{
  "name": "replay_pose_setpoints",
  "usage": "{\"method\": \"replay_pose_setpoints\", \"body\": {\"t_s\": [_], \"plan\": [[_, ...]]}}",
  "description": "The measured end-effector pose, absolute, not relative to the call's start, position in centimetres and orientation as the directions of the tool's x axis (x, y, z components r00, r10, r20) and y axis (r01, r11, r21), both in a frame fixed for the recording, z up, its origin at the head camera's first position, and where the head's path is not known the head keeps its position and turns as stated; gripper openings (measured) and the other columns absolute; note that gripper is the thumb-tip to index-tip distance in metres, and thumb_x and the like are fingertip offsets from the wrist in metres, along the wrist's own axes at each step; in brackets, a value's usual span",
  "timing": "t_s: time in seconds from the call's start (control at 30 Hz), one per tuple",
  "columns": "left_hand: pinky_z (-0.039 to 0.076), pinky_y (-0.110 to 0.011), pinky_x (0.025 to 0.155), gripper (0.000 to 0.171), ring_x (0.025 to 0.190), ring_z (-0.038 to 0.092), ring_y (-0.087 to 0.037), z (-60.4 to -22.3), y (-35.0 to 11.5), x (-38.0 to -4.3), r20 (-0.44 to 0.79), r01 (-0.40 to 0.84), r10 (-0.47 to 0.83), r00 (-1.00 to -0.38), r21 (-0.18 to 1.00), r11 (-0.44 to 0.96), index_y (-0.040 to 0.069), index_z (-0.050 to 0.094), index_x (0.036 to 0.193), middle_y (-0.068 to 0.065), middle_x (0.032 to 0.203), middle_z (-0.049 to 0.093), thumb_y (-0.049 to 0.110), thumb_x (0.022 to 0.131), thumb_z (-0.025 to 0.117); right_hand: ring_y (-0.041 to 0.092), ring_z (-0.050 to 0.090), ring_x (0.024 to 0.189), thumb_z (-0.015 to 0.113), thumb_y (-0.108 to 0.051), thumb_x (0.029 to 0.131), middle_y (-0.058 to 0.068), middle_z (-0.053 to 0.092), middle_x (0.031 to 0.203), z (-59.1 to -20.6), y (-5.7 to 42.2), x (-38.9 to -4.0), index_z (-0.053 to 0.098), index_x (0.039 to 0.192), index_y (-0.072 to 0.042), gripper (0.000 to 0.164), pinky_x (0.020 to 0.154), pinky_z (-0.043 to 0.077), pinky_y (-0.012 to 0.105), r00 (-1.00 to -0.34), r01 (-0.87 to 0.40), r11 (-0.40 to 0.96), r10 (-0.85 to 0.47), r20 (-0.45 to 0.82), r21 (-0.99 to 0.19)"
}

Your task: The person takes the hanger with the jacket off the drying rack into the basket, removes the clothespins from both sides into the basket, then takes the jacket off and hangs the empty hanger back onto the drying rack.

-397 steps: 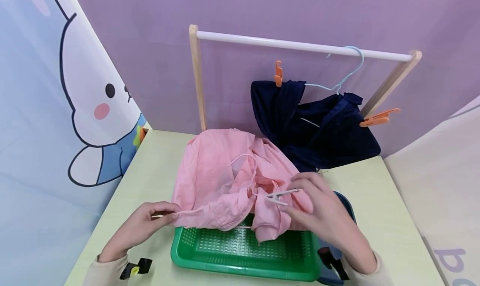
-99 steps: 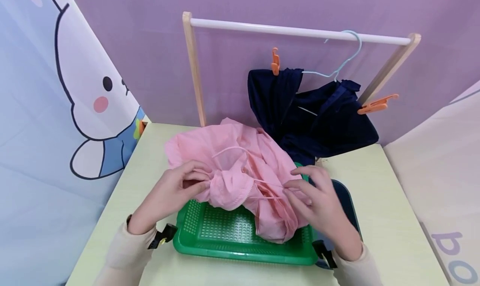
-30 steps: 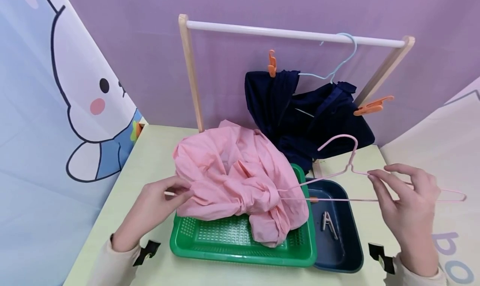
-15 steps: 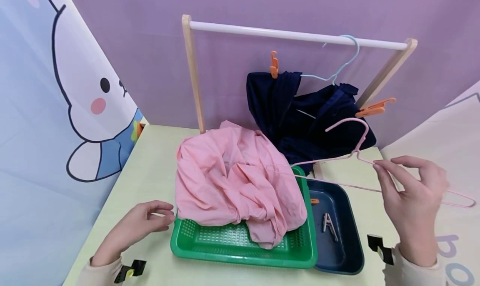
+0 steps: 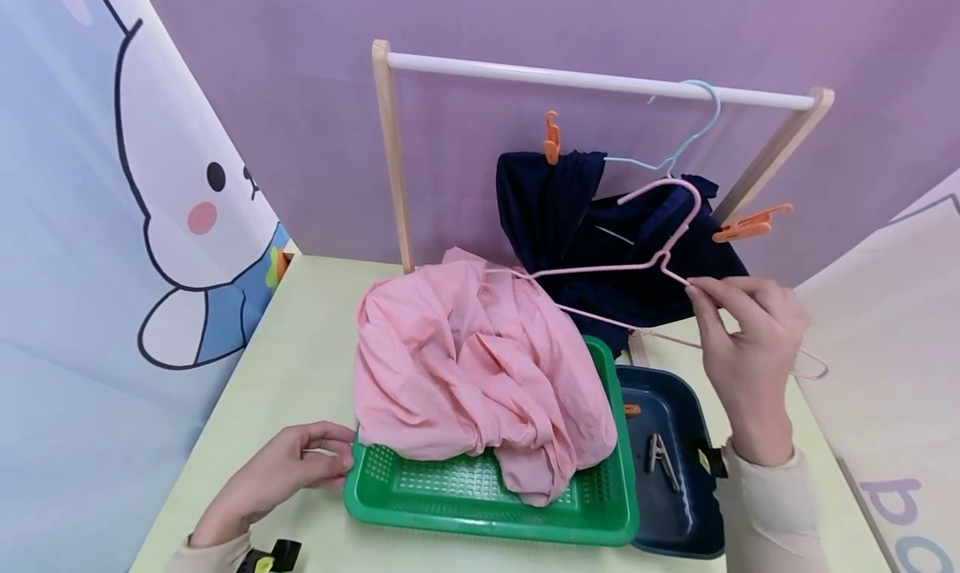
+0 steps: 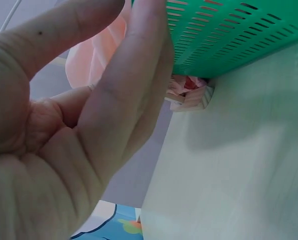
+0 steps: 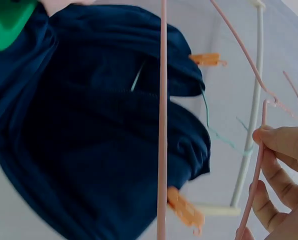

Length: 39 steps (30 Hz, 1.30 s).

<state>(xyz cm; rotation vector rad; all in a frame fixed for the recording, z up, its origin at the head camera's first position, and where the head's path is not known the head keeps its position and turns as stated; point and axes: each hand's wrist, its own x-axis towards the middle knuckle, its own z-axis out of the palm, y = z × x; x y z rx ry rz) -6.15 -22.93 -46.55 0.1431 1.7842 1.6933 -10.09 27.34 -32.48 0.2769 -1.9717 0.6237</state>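
Note:
My right hand [image 5: 750, 331] pinches one shoulder of a pink clothes hanger [image 5: 600, 268] between thumb and fingers, holding it up in front of the rack. Its hook points upward, and its far end passes over the pink garment [image 5: 450, 356]. That garment lies bunched over the green basket [image 5: 487, 527], away from the hanger. At the basket's left side, my left hand [image 5: 288, 464] touches the rim with fairly straight fingers. The left wrist view shows the left hand's thumb [image 6: 64, 30] apart from its fingers. In the right wrist view the hanger's bar [image 7: 163, 125] crosses close to the camera.
Behind stands a rack with a white rail [image 5: 525, 74]. A navy garment [image 5: 547, 206] hangs there on a light blue hanger [image 5: 701, 131], with orange clips [image 5: 552, 139] on it. A dark blue tray [image 5: 686, 531] on the right holds a pale clip [image 5: 663, 463] and an orange clip [image 5: 632, 409].
The pink hanger has come out of the pink garment, out to the right, then up and left toward the rack. The pale clip now lies in the tray. My left hand left the garment for the basket rim.

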Motion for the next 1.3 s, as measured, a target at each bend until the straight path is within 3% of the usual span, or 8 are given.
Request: {"method": "replay_pose_setpoints", "body": {"t_s": [0.37,0.87,1.3], "plan": [[0.059,-0.038,0.081,0.047,0.095,0.068,-0.022,-46.9,-22.9,-5.9,-0.367,-0.352,0.522,-0.769,0.926,0.133,-0.021,0.044,0.131,-0.015,0.102,0.068,0.003,0.096,0.064,0.036,0.058,0.088,0.079,-0.007,0.088,0.013,0.066,0.089,-31.7,24.1,-14.1,0.079,0.090,-0.003,0.004,0.087,0.027,0.040,-0.500,-0.455,0.831,0.059,0.864,-0.320],[0.058,-0.043,0.083,0.046,0.095,0.067,-0.020,-47.3,-22.9,-6.0,-0.363,-0.348,0.525,-0.770,0.928,0.131,-0.019,0.045,0.131,-0.014,0.101,0.068,0.005,0.096,0.064,0.036,0.057,0.082,0.070,-0.014,0.096,0.014,0.065,0.089,-30.3,18.9,-19.1,0.078,0.093,-0.004,0.014,0.083,0.033,0.057,-0.391,-0.512,0.837,-0.028,0.920,-0.193],[0.058,-0.044,0.083,0.045,0.095,0.067,-0.020,-47.3,-23.0,-6.0,-0.371,-0.360,0.523,-0.767,0.924,0.127,-0.017,0.047,0.130,-0.014,0.100,0.068,0.007,0.096,0.066,0.033,0.059,0.083,0.070,-0.016,0.096,0.012,0.065,0.088,-28.8,14.5,-22.3,0.078,0.092,-0.005,0.015,0.084,0.035,0.055,-0.355,-0.501,0.848,-0.019,0.935,-0.174]]}}
